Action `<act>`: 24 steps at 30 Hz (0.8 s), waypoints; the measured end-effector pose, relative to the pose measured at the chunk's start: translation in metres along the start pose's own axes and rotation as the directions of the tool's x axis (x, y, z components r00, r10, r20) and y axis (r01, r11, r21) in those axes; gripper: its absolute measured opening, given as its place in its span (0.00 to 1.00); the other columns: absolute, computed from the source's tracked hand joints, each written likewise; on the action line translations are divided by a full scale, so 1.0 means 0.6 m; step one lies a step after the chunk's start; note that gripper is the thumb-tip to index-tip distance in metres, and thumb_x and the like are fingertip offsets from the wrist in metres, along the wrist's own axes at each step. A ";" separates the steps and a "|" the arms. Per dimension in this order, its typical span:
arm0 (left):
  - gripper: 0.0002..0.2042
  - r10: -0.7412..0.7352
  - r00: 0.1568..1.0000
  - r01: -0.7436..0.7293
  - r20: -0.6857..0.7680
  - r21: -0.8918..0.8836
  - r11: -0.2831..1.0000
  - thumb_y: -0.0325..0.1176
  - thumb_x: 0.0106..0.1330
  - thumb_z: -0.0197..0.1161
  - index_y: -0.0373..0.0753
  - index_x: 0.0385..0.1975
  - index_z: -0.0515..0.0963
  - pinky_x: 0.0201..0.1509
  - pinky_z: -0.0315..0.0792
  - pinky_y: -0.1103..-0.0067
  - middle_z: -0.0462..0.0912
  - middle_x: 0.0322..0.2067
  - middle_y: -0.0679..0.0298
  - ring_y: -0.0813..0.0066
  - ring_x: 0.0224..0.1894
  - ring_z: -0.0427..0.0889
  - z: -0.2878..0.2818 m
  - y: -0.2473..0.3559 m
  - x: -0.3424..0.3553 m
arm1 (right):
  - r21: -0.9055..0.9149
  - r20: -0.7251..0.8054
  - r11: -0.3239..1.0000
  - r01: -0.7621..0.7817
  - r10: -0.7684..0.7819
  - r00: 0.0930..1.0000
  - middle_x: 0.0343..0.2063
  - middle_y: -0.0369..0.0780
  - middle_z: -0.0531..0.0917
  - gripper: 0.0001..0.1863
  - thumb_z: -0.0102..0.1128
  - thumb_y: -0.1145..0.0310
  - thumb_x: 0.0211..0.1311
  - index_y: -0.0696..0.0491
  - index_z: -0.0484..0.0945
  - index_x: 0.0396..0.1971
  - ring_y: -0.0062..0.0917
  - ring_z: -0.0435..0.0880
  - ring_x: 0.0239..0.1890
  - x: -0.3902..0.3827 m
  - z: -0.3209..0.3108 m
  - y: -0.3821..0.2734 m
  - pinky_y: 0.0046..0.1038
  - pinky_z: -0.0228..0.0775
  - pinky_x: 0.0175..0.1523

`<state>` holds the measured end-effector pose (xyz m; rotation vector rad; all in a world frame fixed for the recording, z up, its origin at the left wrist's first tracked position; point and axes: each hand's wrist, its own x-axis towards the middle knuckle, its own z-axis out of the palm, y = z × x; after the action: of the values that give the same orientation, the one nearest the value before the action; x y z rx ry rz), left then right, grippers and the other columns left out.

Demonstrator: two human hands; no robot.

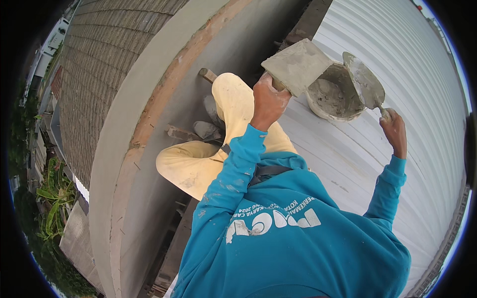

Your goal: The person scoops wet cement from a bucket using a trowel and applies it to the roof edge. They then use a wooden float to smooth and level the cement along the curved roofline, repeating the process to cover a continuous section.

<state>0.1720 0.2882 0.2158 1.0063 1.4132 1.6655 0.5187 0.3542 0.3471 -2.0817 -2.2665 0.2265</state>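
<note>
My left hand [270, 101] is closed round the underside of a plasterer's hawk [298, 65], a square board smeared with grey mortar. The grip itself is mostly hidden beneath the board. At the right, my right hand [394, 130] grips the handle of a trowel [365, 82], its broad blade coated in wet mortar. That blade is tilted over the right rim of a bucket [334, 117]. Grey mortar [328, 94] lies inside the bucket, and the hawk's right corner overlaps the bucket's far left rim.
White corrugated metal roofing [397, 54] lies under the bucket and stretches right. A curved plastered wall [134, 149] with a bare brown strip runs along my left, beside my bent knees. Wooden pieces [181, 134] jut out near my feet. Beyond the wall is a tiled roof [114, 39].
</note>
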 end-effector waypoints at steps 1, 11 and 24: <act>0.19 -0.006 0.999 0.005 0.038 0.023 1.000 0.30 0.52 0.70 0.28 0.43 0.78 0.50 0.73 0.72 0.83 0.41 0.51 0.58 0.42 0.82 0.009 0.008 0.002 | -0.010 -0.061 1.000 0.013 -0.013 0.998 0.32 0.52 0.81 0.18 0.58 0.65 0.51 0.57 0.77 0.42 0.46 0.80 0.36 -0.008 0.008 0.007 0.42 0.69 0.43; 0.18 0.022 0.974 -0.054 0.224 0.140 0.989 0.30 0.50 0.70 0.29 0.41 0.78 0.49 0.73 0.69 0.82 0.40 0.49 0.51 0.44 0.81 0.131 -0.012 -0.009 | 0.069 -0.413 0.990 0.120 -0.081 0.907 0.41 0.49 0.81 0.19 0.61 0.64 0.57 0.55 0.75 0.47 0.47 0.79 0.44 -0.067 0.113 -0.011 0.42 0.71 0.46; 0.17 0.130 0.951 -0.183 0.279 0.175 0.967 0.26 0.48 0.69 0.28 0.38 0.77 0.48 0.73 0.67 0.81 0.39 0.47 0.48 0.43 0.80 0.155 0.001 -0.022 | 0.090 -0.474 0.957 0.277 -0.204 0.857 0.38 0.47 0.76 0.18 0.63 0.72 0.55 0.57 0.74 0.46 0.45 0.77 0.42 -0.115 0.219 -0.077 0.42 0.71 0.42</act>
<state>0.2615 0.3161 0.2236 1.4335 1.3664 1.4506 0.4609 0.2729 0.2279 -1.5447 -2.1033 -0.0963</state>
